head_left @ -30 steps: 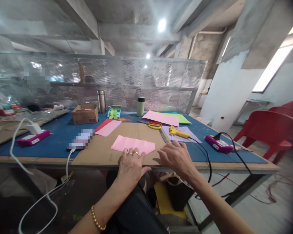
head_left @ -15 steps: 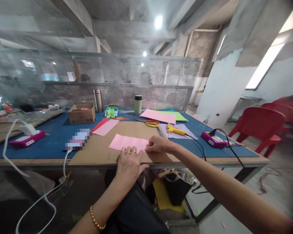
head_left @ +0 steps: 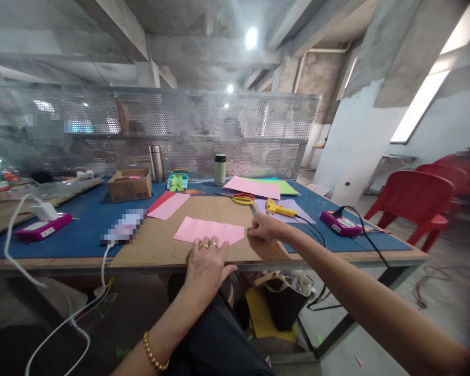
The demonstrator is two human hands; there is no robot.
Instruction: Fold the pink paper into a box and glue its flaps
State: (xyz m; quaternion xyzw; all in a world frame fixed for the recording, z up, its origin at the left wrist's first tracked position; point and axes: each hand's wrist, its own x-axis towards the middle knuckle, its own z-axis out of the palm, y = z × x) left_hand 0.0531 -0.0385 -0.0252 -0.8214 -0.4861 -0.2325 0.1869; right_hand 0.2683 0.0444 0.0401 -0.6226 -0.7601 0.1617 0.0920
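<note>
A pink sheet of paper (head_left: 203,230) with faint upright creases lies on a piece of cardboard (head_left: 149,253) near the table's front edge. My left hand (head_left: 208,261) rests on the paper's lower edge, fingers stretched out flat and thumb out to the right. Just beyond the paper's right end is my right hand (head_left: 264,227), fingers curled in and low over the cardboard, apart from the sheet. Nothing shows in its fingers. Scissors with red and yellow handles (head_left: 243,199) and a yellow hot glue gun (head_left: 281,210) lie behind it.
More pink paper (head_left: 254,188) is stacked at the back; another pink sheet (head_left: 170,206) lies left. A green bottle (head_left: 220,169), steel flask (head_left: 156,163) and cardboard box (head_left: 130,185) stand behind. Purple power strips (head_left: 340,224) with cords sit at both sides. A phone (head_left: 124,226) is charging.
My right hand has slid rightward off the end of the pink paper onto the cardboard beside it. My left hand stays on the paper. The view has shifted slightly.
</note>
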